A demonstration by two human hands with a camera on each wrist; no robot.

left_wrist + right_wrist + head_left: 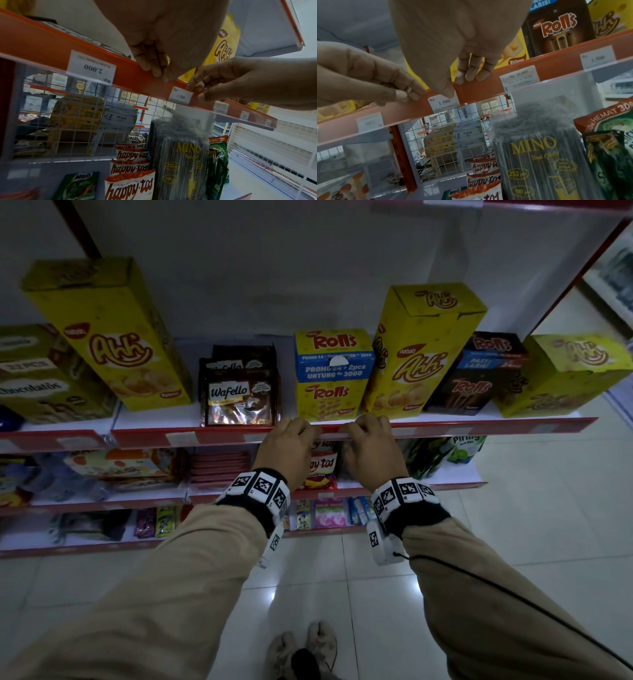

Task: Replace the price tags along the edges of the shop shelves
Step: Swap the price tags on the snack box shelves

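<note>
A white price tag (333, 436) reading "Rp. 1.500" sits in the red shelf edge strip (479, 426) below the yellow Rolls box (332, 374). My left hand (310, 430) curls its fingers (154, 71) over the strip's top edge just left of the tag (180, 96). My right hand (351, 430) hooks its fingers (470, 75) over the strip on the tag's right side. Its thumb lies on the top right corner of the tag (443, 103), pinching it against the strip. From the right wrist, my left hand (409, 93) shows with fingertips nipping the strip.
Other tags sit along the strip: "2.000" (91, 67) to the left, "10.000" (519, 77) and another "1.500" (597, 60) to the right. Ahh boxes (421, 354) and Wafello packs (239, 398) stand above. Happy-tos bags (130, 186) and a Mino straw pack (534, 155) fill the shelf below.
</note>
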